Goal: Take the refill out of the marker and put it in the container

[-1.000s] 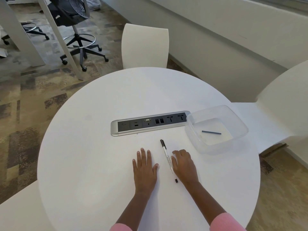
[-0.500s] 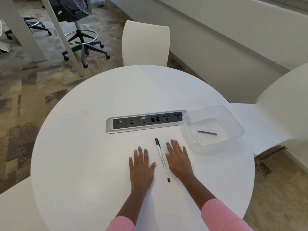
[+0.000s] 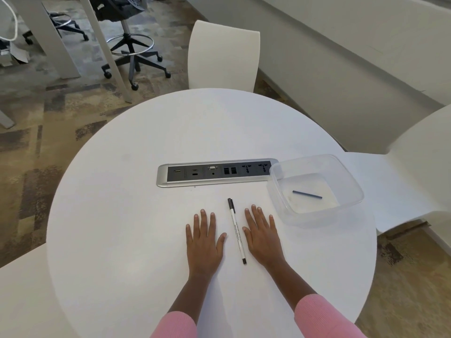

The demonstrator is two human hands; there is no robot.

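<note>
A thin white marker [image 3: 237, 231] with a black cap at its far end lies on the round white table [image 3: 122, 228], between my hands. My left hand [image 3: 203, 237] rests flat on the table just left of the marker, fingers straight. My right hand [image 3: 262, 234] lies flat just right of it, fingers spread. Neither hand touches the marker. To the right stands a clear plastic container [image 3: 351, 191], and a dark blue refill [image 3: 307, 194] lies on its bottom.
A silver socket strip [image 3: 214, 172] is set into the table behind the marker, its right end touching the container. White chairs stand at the far side [image 3: 223, 57] and the right [image 3: 415, 172]. A black swivel chair [image 3: 131, 52] stands on the carpet at the far left.
My right hand went from curled beside the marker to flat with spread fingers. The view shifted a little; the marker, container and left hand stayed where they were.
</note>
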